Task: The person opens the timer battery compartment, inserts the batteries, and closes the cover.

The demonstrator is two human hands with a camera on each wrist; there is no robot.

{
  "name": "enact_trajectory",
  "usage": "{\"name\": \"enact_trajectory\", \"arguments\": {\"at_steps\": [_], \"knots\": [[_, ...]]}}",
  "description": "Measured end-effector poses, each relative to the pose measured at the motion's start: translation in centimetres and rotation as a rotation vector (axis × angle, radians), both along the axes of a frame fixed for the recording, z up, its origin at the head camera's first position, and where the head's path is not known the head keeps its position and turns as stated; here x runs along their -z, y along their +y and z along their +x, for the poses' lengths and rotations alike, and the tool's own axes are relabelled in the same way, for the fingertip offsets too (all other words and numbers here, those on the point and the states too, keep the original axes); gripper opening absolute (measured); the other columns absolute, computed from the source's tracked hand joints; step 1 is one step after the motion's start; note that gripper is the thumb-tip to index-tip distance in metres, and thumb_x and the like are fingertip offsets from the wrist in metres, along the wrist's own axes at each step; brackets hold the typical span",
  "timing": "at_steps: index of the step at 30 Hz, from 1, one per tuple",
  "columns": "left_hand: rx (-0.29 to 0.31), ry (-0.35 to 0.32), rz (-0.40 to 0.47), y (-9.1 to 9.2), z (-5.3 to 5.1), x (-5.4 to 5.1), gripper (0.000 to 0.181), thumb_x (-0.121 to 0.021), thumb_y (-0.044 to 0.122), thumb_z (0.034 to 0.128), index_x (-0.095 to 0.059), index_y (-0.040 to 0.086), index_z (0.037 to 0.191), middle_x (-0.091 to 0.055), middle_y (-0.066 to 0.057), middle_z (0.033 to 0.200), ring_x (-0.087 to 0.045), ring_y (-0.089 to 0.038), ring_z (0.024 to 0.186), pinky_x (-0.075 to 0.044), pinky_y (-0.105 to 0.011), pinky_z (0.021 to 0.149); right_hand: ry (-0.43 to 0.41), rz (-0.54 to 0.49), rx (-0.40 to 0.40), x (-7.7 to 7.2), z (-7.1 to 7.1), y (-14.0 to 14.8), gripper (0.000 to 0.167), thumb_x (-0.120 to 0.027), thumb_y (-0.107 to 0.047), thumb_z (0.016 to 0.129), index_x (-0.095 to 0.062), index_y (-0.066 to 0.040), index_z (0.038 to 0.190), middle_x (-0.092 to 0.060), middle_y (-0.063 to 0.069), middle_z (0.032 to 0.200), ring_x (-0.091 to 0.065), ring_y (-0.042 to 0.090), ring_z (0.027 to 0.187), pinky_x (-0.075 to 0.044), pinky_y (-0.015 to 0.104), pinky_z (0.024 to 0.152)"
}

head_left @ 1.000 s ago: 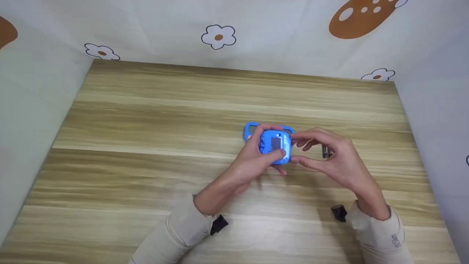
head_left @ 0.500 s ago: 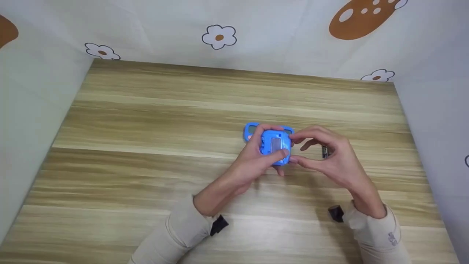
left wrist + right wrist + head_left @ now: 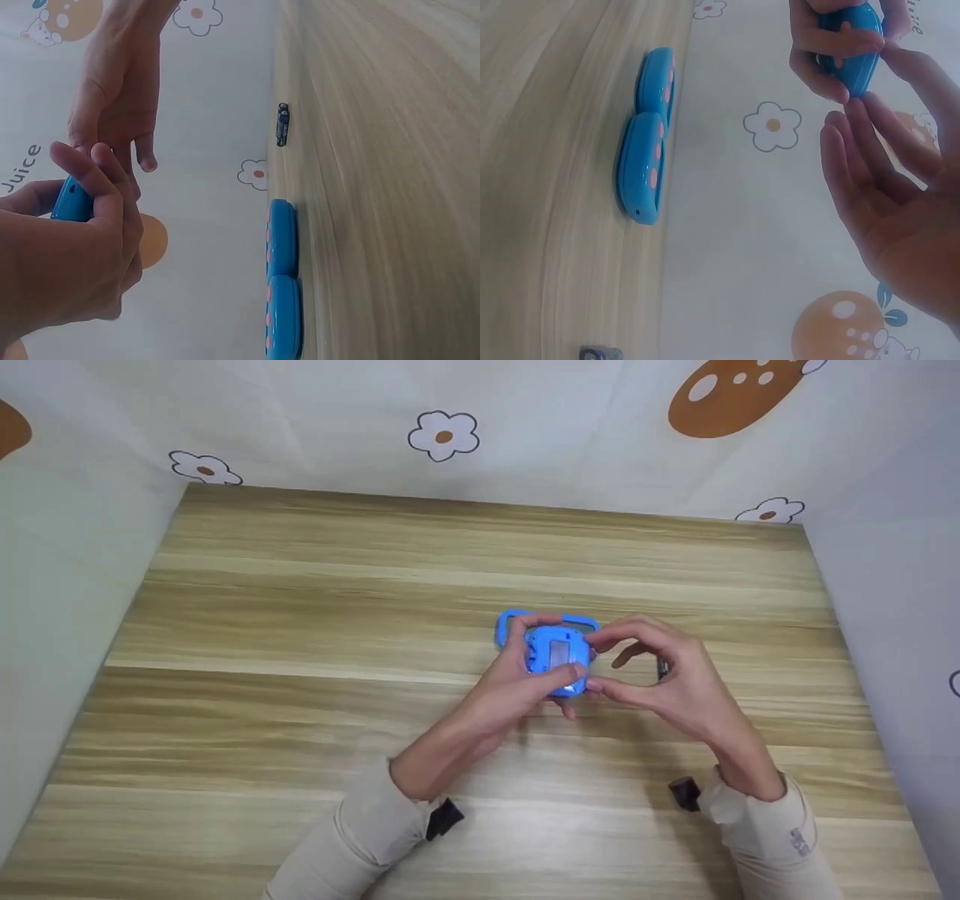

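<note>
Back side up, a blue digital timer (image 3: 561, 649) with a pale label is held above the table. My left hand (image 3: 510, 682) grips it, thumb lying across its back and fingers beneath. Pink buttons on its front show between those fingers in the right wrist view, where the timer (image 3: 859, 67) is partly covered. My right hand (image 3: 675, 675) pinches its right edge, index fingertip near the upper corner and thumb near the lower one. Whether any cover there is loose cannot be told.
Two more blue timers (image 3: 281, 240) with pink buttons lie side by side on the wooden table (image 3: 300, 720), behind the held one. Small dark batteries (image 3: 282, 124) lie on the table, partly behind my right hand in the head view. Patterned cloth walls (image 3: 337, 427) enclose the table.
The left hand keeps its grip and the right fingertips stay on the timer's edge. Hands and timer sit very slightly further left in view, and the timer's tilt has changed a little.
</note>
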State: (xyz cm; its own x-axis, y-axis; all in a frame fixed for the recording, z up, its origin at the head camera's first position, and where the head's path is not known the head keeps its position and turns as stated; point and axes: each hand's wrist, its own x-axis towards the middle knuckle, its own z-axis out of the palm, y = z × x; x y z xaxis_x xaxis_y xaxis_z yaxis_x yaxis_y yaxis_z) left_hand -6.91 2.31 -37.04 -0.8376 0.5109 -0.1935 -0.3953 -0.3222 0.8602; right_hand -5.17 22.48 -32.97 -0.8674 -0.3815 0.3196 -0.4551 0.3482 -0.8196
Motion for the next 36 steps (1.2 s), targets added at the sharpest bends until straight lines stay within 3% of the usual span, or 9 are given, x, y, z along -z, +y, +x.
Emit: {"name": "enact_trajectory", "arguments": {"at_steps": [5,10,12,17,20,26,28,33,36], "knots": [[0.023,-0.047,0.034,-0.3,-0.2,-0.3,0.068,-0.069,0.000,0.0882,-0.024,0.010,0.138,-0.051,-0.019,0.129,-0.062,-0.036,0.106,-0.059,-0.047,0.072,0.026,0.042,-0.051,-0.4,-0.2,0.3,0.051,-0.082,0.006,0.074,-0.061,0.003,0.120,-0.063,0.012,0.117,-0.060,0.025,0.102,-0.053,0.029,0.079],[0.056,0.010,0.009,-0.4,-0.5,-0.1,0.062,-0.070,0.001,0.0873,-0.041,0.014,0.140,-0.048,-0.015,0.129,-0.067,-0.039,0.094,-0.059,-0.043,0.071,0.030,0.043,-0.112,-0.3,-0.4,0.7,0.060,-0.076,0.012,0.076,-0.056,0.003,0.131,-0.058,0.016,0.129,-0.056,0.029,0.111,-0.054,0.030,0.081],[0.067,0.045,-0.030,-0.5,-0.7,0.0,0.068,-0.073,0.001,0.0854,-0.041,0.016,0.143,-0.050,-0.013,0.130,-0.068,-0.038,0.091,-0.058,-0.039,0.068,0.033,0.059,-0.114,-0.2,-0.5,0.8,0.062,-0.076,0.012,0.076,-0.055,0.003,0.133,-0.058,0.016,0.127,-0.056,0.029,0.110,-0.055,0.031,0.081],[0.125,0.244,-0.234,-1.1,-0.9,0.0,0.087,-0.080,0.001,0.0778,-0.025,0.015,0.144,-0.048,-0.010,0.137,-0.057,-0.023,0.114,-0.053,-0.032,0.087,0.032,0.145,-0.089,-0.2,-0.5,0.8,0.065,-0.081,0.007,0.073,-0.056,0.001,0.133,-0.060,0.010,0.113,-0.059,0.027,0.096,-0.053,0.030,0.078],[0.160,0.386,-0.325,-1.5,-1.0,0.0,0.082,-0.080,-0.001,0.0765,-0.027,0.015,0.137,-0.045,-0.011,0.138,-0.050,-0.021,0.121,-0.045,-0.031,0.099,0.008,0.178,-0.081,-0.2,-0.5,0.8,0.063,-0.084,0.005,0.072,-0.059,0.000,0.129,-0.060,0.008,0.109,-0.059,0.026,0.094,-0.053,0.031,0.078],[0.151,0.639,-0.490,-1.9,-1.1,-0.2,0.075,-0.079,-0.001,0.0727,-0.042,0.016,0.135,-0.041,-0.005,0.131,-0.045,-0.021,0.119,-0.046,-0.031,0.095,0.047,0.192,-0.034,-0.1,-0.5,0.6,0.057,-0.088,-0.001,0.068,-0.060,0.000,0.117,-0.060,0.006,0.109,-0.058,0.023,0.099,-0.053,0.029,0.074],[0.141,0.690,-0.545,-2.0,-1.1,-0.2,0.074,-0.079,0.001,0.0722,-0.044,0.017,0.136,-0.039,-0.004,0.130,-0.043,-0.021,0.120,-0.047,-0.031,0.093,0.060,0.196,-0.035,0.0,-0.4,0.6,0.057,-0.089,-0.003,0.068,-0.059,0.000,0.116,-0.061,0.006,0.112,-0.059,0.023,0.101,-0.053,0.027,0.075],[0.155,0.706,-0.571,-2.1,-1.1,-0.3,0.074,-0.080,0.003,0.0735,-0.045,0.017,0.137,-0.039,-0.003,0.130,-0.043,-0.021,0.121,-0.048,-0.031,0.093,0.080,0.204,-0.043,0.1,-0.4,0.7,0.057,-0.089,-0.002,0.067,-0.059,0.002,0.116,-0.064,0.006,0.113,-0.062,0.024,0.101,-0.054,0.026,0.077],[0.138,0.757,-0.615,-2.0,-1.0,-0.2,0.072,-0.082,0.007,0.0740,-0.047,0.015,0.136,-0.044,-0.002,0.129,-0.045,-0.019,0.119,-0.049,-0.032,0.093,0.119,0.187,-0.024,0.1,-0.3,0.6,0.059,-0.090,-0.002,0.065,-0.061,0.002,0.116,-0.065,0.007,0.111,-0.061,0.021,0.096,-0.053,0.024,0.074]]}}
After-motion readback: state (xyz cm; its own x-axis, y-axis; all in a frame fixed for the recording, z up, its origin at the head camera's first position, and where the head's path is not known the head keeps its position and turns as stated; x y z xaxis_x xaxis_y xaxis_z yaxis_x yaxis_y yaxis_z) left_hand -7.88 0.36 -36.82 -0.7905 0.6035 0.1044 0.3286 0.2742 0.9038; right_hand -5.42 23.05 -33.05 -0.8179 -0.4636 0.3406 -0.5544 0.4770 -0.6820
